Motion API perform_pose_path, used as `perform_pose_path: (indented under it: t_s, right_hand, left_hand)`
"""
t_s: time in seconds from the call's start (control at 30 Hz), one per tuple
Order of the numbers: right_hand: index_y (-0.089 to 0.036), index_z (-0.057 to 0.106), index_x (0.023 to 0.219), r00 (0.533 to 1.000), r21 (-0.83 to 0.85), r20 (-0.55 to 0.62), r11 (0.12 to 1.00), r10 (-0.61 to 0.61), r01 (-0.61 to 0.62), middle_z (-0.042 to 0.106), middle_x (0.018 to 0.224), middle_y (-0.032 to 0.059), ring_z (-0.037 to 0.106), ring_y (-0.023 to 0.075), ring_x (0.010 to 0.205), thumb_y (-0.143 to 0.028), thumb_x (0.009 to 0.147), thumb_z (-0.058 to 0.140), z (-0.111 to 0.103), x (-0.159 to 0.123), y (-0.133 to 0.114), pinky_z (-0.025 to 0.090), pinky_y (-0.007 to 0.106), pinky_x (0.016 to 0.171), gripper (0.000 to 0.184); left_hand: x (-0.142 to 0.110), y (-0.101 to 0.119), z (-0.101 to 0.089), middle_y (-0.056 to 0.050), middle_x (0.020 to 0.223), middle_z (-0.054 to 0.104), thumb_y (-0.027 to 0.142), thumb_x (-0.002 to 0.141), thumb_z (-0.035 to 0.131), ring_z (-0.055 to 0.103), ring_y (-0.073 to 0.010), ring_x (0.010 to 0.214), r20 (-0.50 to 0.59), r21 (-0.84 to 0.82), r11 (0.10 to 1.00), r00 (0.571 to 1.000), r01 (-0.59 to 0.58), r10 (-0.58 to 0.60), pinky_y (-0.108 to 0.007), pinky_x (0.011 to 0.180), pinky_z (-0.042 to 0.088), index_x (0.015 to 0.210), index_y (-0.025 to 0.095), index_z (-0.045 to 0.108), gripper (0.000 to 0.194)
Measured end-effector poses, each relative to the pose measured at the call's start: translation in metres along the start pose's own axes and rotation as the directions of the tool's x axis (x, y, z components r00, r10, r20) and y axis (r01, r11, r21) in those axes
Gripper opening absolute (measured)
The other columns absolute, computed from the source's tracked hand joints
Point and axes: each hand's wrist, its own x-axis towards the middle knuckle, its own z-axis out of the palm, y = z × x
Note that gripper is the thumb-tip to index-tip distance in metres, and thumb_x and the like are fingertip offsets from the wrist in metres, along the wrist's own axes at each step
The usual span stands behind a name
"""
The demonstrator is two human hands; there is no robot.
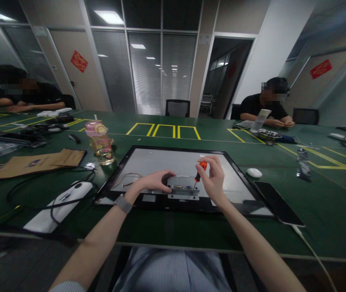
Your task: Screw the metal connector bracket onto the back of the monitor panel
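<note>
A flat display panel (148, 156) with a black frame lies on the table before me, its pale back upward. At its near edge stands a metal bracket (183, 196) with a row of connector ports. My left hand (154, 181) is curled round the left end of this bracket, thumb in front and fingers behind, partly hidden. An orange and black screwdriver (202, 167) is gripped in my right hand (214, 174), tilted slightly. Its shaft points down to the right end of the bracket; whether the tip sits in a screw is too small to tell.
Left of the panel are a pink-lidded bottle (99, 142), a brown paper envelope (35, 163) and a white power strip (59, 207) with black cables. To the right lie a white earbud case (254, 173) and a phone (278, 202) on its cable. Several people sit across the table.
</note>
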Motion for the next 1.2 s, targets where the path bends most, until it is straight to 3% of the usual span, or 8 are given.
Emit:
perform_pose_path:
  t_s: [0.17,0.43,0.6,0.73,0.83,0.97,1.2]
  right_hand:
    - [-0.024,0.064,0.095,0.996,0.127,0.072,0.99,0.052,-0.061,0.056,0.098,0.0082,0.056,0.0224,0.091,-0.026,0.093,0.045,-0.002,-0.003,0.001,0.045,0.041,0.08,0.019]
    - [-0.022,0.062,0.085,0.974,0.234,-0.019,0.948,0.225,-0.215,0.053,0.083,0.0011,0.053,0.0158,0.077,-0.027,0.078,0.069,0.004,0.0,0.012,0.045,0.031,0.071,0.011]
    - [-0.023,0.064,0.082,0.906,0.466,0.122,0.782,0.406,-0.413,0.058,0.076,0.0005,0.055,0.0146,0.071,-0.035,0.08,0.065,0.003,0.003,0.016,0.045,0.028,0.064,0.012]
    - [-0.023,0.063,0.09,0.877,0.618,0.257,0.629,0.405,-0.472,0.059,0.074,0.0006,0.056,0.0143,0.068,-0.037,0.087,0.056,0.003,0.006,0.011,0.047,0.03,0.068,0.016]
    - [-0.023,0.057,0.082,0.868,0.673,0.281,0.56,0.41,-0.483,0.052,0.067,-0.0023,0.049,0.0115,0.058,-0.037,0.087,0.056,0.005,0.008,0.005,0.043,0.026,0.058,0.015]
    - [-0.022,0.056,0.077,0.868,0.684,0.274,0.55,0.415,-0.479,0.049,0.073,-0.0026,0.042,0.0087,0.051,-0.037,0.084,0.061,0.006,0.008,0.002,0.033,0.024,0.047,0.017]
    - [-0.021,0.064,0.096,0.879,0.652,0.258,0.6,0.4,-0.464,0.057,0.072,0.0002,0.054,0.0135,0.068,-0.035,0.089,0.054,0.003,0.008,0.007,0.043,0.027,0.062,0.018]
  left_hand:
    - [-0.001,0.002,-0.001,-0.008,0.126,0.057,0.034,0.066,0.076,0.055,-0.027,0.112,-0.006,0.027,1.0,1.0,0.001,-0.001,-0.038,0.097,0.042,0.126,0.021,0.052,0.066]
    - [0.0,-0.001,0.0,-0.008,0.127,0.057,0.034,0.065,0.076,0.056,-0.0266,0.111,-0.008,0.046,0.999,1.0,0.007,-0.006,-0.038,0.096,0.043,0.126,0.02,0.051,0.067]
    - [0.0,-0.001,-0.001,-0.008,0.129,0.056,0.035,0.065,0.076,0.054,-0.0268,0.114,-0.008,0.056,0.998,1.0,0.009,-0.009,-0.037,0.097,0.042,0.126,0.02,0.051,0.068]
    - [-0.001,0.001,-0.001,-0.008,0.128,0.056,0.034,0.065,0.076,0.055,-0.0266,0.113,-0.007,0.054,0.998,1.0,0.014,-0.014,-0.037,0.096,0.042,0.126,0.02,0.051,0.067]
    - [-0.002,0.003,-0.002,-0.008,0.126,0.057,0.033,0.066,0.076,0.056,-0.0262,0.11,0.0,0.047,0.999,1.0,0.019,-0.019,-0.036,0.094,0.044,0.126,0.02,0.051,0.067]
    - [-0.002,0.003,-0.002,-0.008,0.127,0.056,0.033,0.065,0.076,0.055,-0.0261,0.111,0.0,0.038,0.999,1.0,0.011,-0.011,-0.037,0.096,0.043,0.126,0.02,0.051,0.067]
    - [-0.001,0.0,-0.002,-0.008,0.128,0.056,0.034,0.065,0.077,0.053,-0.0268,0.116,-0.007,0.051,0.999,1.0,0.001,0.0,-0.038,0.1,0.04,0.126,0.021,0.052,0.066]
